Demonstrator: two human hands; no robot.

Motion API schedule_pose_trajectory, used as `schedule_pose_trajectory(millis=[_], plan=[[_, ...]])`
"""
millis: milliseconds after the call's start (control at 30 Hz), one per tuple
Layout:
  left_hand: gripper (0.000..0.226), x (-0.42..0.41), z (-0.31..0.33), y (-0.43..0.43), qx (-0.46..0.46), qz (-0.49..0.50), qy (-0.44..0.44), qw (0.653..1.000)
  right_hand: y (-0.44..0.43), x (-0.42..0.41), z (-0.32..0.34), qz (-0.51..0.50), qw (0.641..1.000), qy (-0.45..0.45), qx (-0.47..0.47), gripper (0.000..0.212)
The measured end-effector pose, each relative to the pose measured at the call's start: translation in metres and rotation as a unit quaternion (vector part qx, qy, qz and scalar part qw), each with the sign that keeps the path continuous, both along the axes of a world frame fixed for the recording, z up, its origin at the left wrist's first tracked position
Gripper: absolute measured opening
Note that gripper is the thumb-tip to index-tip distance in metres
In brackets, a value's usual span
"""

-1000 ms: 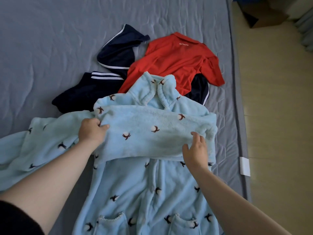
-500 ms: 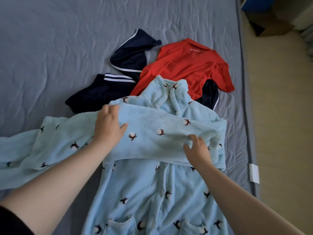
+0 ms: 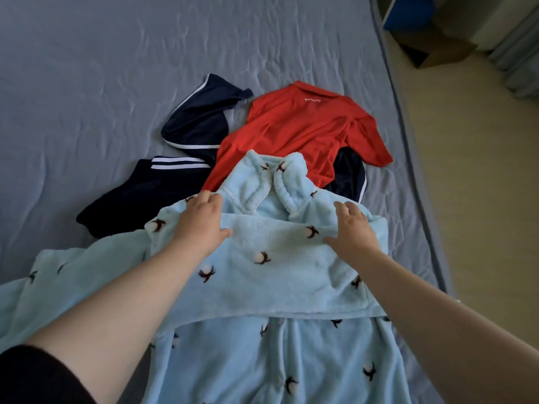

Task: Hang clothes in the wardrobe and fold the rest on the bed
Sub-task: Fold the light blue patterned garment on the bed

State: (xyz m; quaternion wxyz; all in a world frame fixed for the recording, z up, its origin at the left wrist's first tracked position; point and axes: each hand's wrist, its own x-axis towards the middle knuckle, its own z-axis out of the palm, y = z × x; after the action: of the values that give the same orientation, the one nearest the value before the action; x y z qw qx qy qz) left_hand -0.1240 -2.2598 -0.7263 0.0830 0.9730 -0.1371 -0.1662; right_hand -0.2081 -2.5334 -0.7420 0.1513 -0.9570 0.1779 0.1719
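A light blue fleece robe [image 3: 262, 275] with a cotton-flower print lies spread on the grey bed [image 3: 87, 83], one sleeve folded across its chest. My left hand [image 3: 201, 223] rests flat on the robe's left shoulder, fingers straight. My right hand [image 3: 353, 228] lies flat on the folded sleeve near the right shoulder, fingers spread. The collar [image 3: 274, 182] points away from me. Behind the robe lie a red polo shirt [image 3: 303, 126] and dark navy garments with white stripes [image 3: 175, 158].
The bed's right edge [image 3: 414, 158] runs along a pale wooden floor [image 3: 478, 199]. A cardboard box [image 3: 437, 51] and a blue item [image 3: 408, 13] stand on the floor at the top right. The robe's other sleeve [image 3: 58, 275] stretches to the left.
Both hands have slid up the folded sleeve towards the shoulders and flattened out. The right hand has let go of the sleeve's lower edge.
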Motion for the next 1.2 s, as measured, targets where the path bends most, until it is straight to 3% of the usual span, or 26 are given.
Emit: schedule_pose_trajectory(millis=[200, 367, 500, 600, 700, 767, 833, 900, 1033, 1200], plan=[[0.101, 0.018, -0.01, -0.01, 0.027, 0.025, 0.061, 0.997, -0.007, 0.016, -0.011, 0.015, 0.999, 0.036, -0.003, 0.116], [0.132, 0.028, -0.024, -0.009, 0.116, -0.013, 0.114, 0.987, -0.01, 0.021, -0.027, 0.006, 0.997, 0.073, 0.009, 0.122], [0.138, 0.031, -0.03, -0.012, 0.17, -0.049, 0.119, 0.977, -0.017, 0.023, -0.029, 0.047, 0.995, 0.062, -0.059, 0.111], [0.137, 0.032, -0.033, -0.016, 0.175, -0.042, 0.088, 0.98, -0.022, 0.022, -0.032, 0.042, 0.996, 0.069, -0.025, 0.124], [0.104, 0.033, -0.035, -0.015, 0.14, -0.035, 0.051, 0.988, -0.024, 0.027, -0.032, 0.03, 0.995, 0.094, -0.021, 0.131], [0.082, 0.031, -0.033, -0.013, 0.112, -0.026, 0.04, 0.993, -0.023, 0.031, -0.031, 0.047, 0.992, 0.098, -0.068, 0.113], [0.074, 0.029, -0.031, -0.013, 0.106, -0.04, 0.035, 0.993, -0.021, 0.032, -0.03, 0.078, 0.988, 0.085, -0.106, 0.075], [0.068, 0.025, -0.027, -0.014, 0.102, -0.072, 0.017, 0.992, -0.018, 0.027, -0.027, 0.092, 0.988, 0.045, -0.114, 0.052], [0.067, 0.024, -0.01, -0.007, 0.054, -0.058, 0.023, 0.997, -0.019, 0.01, -0.017, 0.088, 0.989, 0.004, -0.121, 0.046], [0.057, 0.017, 0.024, 0.005, 0.094, -0.103, 0.065, 0.988, -0.025, -0.004, 0.017, 0.157, 0.977, 0.035, -0.139, 0.041]])
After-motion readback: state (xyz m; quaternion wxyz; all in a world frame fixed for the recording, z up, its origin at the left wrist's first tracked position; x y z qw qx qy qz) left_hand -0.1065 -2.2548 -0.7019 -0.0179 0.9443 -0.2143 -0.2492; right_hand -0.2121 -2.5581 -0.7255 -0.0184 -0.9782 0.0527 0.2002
